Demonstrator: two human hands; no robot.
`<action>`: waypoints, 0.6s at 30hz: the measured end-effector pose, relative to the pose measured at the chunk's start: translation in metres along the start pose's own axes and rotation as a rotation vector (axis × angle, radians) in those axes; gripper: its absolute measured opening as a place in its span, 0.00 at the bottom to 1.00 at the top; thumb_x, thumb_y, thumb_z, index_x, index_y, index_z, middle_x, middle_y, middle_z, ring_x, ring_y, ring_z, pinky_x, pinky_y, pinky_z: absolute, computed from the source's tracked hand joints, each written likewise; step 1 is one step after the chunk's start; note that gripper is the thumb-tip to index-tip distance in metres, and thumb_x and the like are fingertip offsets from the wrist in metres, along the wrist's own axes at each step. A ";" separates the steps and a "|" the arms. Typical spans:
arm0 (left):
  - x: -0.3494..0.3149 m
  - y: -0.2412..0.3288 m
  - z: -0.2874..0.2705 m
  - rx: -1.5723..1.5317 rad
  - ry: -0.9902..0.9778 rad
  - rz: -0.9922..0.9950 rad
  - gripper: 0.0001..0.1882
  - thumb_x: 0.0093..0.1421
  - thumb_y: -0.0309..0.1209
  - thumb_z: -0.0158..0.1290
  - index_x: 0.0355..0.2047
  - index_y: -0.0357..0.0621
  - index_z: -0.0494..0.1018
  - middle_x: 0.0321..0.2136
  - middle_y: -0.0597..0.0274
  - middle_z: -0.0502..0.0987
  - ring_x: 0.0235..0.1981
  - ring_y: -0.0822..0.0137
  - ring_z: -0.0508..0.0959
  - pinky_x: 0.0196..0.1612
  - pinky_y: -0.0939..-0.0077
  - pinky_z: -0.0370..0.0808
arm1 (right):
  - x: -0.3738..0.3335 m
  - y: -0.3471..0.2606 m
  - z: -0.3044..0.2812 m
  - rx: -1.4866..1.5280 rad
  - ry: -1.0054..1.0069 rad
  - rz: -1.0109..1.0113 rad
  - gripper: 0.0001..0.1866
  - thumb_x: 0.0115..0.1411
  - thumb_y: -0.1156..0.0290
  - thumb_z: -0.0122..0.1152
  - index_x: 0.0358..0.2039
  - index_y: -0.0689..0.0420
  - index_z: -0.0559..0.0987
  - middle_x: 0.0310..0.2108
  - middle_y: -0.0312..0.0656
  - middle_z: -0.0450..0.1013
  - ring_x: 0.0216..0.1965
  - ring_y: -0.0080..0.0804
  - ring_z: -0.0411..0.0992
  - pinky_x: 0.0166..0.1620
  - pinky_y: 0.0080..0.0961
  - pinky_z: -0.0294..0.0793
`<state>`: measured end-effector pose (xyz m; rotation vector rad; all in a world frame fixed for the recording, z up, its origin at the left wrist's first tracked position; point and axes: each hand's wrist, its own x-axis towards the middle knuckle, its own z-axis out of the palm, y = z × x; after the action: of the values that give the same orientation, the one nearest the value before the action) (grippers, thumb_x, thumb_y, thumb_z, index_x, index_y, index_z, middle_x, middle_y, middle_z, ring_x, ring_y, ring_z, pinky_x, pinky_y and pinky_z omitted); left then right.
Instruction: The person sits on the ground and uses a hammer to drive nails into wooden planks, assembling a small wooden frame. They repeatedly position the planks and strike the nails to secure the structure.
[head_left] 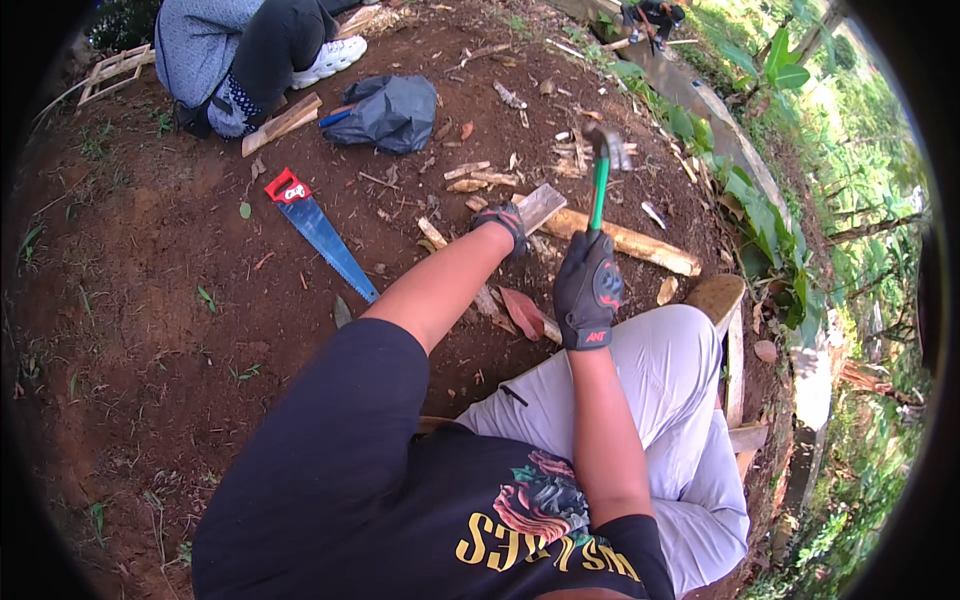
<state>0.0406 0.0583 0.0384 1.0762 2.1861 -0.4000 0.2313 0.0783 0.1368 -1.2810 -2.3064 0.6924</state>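
Note:
My right hand (588, 285), in a dark work glove, is wrapped round the green handle of a claw hammer (600, 185). The hammer stands raised, its metal head slightly blurred at the top. My left hand (505, 220), gloved as well, grips a short flat piece of wood (543, 207). This piece lies at the end of a longer, rough wooden log (630, 243) on the soil. The fingertips of my left hand are partly hidden. Whether a nail is in the wood, I cannot tell.
A handsaw (325, 240) with a red handle lies on the soil at left. Beyond it are a dark plastic bag (385, 112) and a wooden offcut (282, 125) beside a seated person (240, 60). Wood scraps (480, 178) lie about. Another person (655, 20) is far off.

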 end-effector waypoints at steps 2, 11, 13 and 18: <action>0.014 -0.025 0.029 -0.017 0.059 -0.036 0.41 0.53 0.50 0.65 0.64 0.43 0.72 0.59 0.48 0.80 0.59 0.50 0.81 0.59 0.55 0.79 | -0.002 -0.004 0.003 0.129 0.113 -0.122 0.16 0.76 0.60 0.49 0.36 0.58 0.75 0.28 0.57 0.76 0.29 0.62 0.77 0.30 0.54 0.73; -0.012 -0.003 -0.008 0.044 -0.012 0.077 0.40 0.55 0.48 0.63 0.64 0.40 0.72 0.63 0.47 0.76 0.62 0.49 0.78 0.63 0.49 0.76 | 0.008 0.000 0.005 -0.035 0.003 -0.023 0.15 0.75 0.60 0.49 0.41 0.58 0.78 0.31 0.58 0.79 0.33 0.57 0.80 0.33 0.51 0.78; -0.008 0.000 -0.002 0.042 -0.023 0.086 0.39 0.55 0.48 0.63 0.64 0.40 0.73 0.63 0.47 0.77 0.62 0.49 0.79 0.63 0.50 0.76 | -0.003 0.015 0.019 -0.110 -0.110 0.002 0.15 0.75 0.60 0.49 0.40 0.58 0.77 0.31 0.58 0.79 0.34 0.58 0.81 0.34 0.53 0.78; -0.009 0.010 -0.023 0.041 0.016 0.110 0.39 0.55 0.48 0.64 0.63 0.41 0.74 0.63 0.48 0.77 0.61 0.50 0.79 0.62 0.51 0.77 | -0.002 0.038 0.034 -0.111 -0.321 0.086 0.19 0.76 0.56 0.46 0.42 0.59 0.77 0.32 0.63 0.79 0.34 0.63 0.80 0.36 0.59 0.77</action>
<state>0.0431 0.0715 0.0616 1.2199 2.1287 -0.3893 0.2380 0.0858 0.0869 -1.4133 -2.5885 0.8637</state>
